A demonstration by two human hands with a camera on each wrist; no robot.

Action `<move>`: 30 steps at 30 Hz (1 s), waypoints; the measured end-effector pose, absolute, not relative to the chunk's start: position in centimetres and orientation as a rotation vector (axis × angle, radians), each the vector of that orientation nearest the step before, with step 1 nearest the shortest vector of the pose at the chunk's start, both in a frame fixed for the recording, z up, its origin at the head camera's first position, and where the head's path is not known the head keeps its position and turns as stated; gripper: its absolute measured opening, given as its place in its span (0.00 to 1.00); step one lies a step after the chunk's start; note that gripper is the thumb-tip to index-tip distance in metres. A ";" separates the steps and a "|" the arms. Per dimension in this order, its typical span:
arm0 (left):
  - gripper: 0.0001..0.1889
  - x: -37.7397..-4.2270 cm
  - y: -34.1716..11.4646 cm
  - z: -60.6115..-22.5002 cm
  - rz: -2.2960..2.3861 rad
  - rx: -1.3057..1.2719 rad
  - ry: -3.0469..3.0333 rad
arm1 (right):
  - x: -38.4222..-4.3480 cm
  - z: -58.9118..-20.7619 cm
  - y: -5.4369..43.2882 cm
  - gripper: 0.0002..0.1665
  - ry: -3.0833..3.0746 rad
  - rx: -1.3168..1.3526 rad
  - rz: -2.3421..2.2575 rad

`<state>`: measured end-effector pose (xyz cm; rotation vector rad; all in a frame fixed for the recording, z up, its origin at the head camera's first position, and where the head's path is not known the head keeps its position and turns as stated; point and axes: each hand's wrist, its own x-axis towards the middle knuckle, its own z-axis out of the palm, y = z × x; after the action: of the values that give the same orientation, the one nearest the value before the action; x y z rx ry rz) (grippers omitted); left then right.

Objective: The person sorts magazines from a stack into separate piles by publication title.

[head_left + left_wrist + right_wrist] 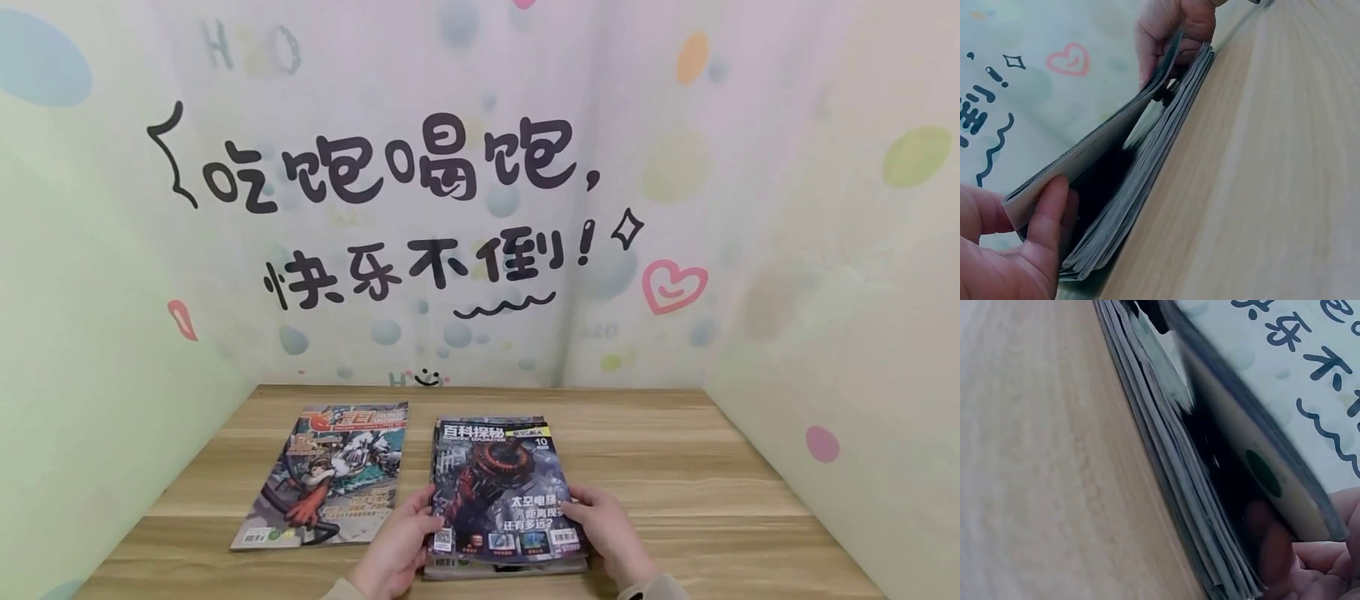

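Both hands hold a dark-covered science magazine (498, 475), showing a red machine and white Chinese lettering, by its two sides. The left hand (397, 537) grips its left edge, with fingers beneath and thumb above. On the opposite edge, the right hand (611, 529) pinches it the same way. Under it lies a stack of magazines (1147, 169), its lower border showing in the head view. Both wrist views reveal a gap between the held magazine (1254, 425) and that stack, wider near the hands. The covers lower in the stack are mostly hidden.
Left of the stack, a comic-style magazine (330, 475) with a red title lies flat on the wooden table (675, 467). A printed curtain wall (420, 333) rises behind the table's back edge, and pale side walls (847, 333) flank it.
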<state>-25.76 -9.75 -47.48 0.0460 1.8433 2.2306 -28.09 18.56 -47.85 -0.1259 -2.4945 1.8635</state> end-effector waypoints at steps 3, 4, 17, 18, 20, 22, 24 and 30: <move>0.37 -25.9 -9.9 -47.4 2.186 0.049 1.895 | -28.1 -48.0 18.6 0.26 -2.471 -0.116 1.905; 0.36 -25.9 -9.9 -47.4 2.171 0.051 1.910 | -28.1 -48.1 18.6 0.27 -2.461 -0.109 1.934; 0.38 -26.4 -10.8 -48.1 2.096 0.148 1.939 | -28.1 -48.1 19.6 0.40 -2.383 0.062 2.314; 0.38 -26.5 -10.9 -48.1 2.094 0.148 1.931 | -28.1 -48.1 19.7 0.42 -2.385 0.070 2.332; 0.38 -26.6 -11.0 -48.1 2.089 0.142 1.917 | -28.2 -48.1 19.9 0.43 -2.391 0.088 2.362; 0.39 -26.6 -11.1 -48.2 2.082 0.134 1.914 | -28.2 -48.1 20.1 0.44 -2.392 0.102 2.388; 0.39 -26.7 -11.2 -48.3 2.079 0.127 1.910 | -28.2 -48.1 20.2 0.45 -2.397 0.113 2.401; 0.38 -26.9 -11.3 -48.5 2.082 0.122 1.906 | -28.2 -48.2 20.4 0.45 -2.382 0.115 2.437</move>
<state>-26.88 -11.30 -48.50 0.1221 1.9056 2.0816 -28.24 20.41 -48.21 0.1155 -2.3818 2.4372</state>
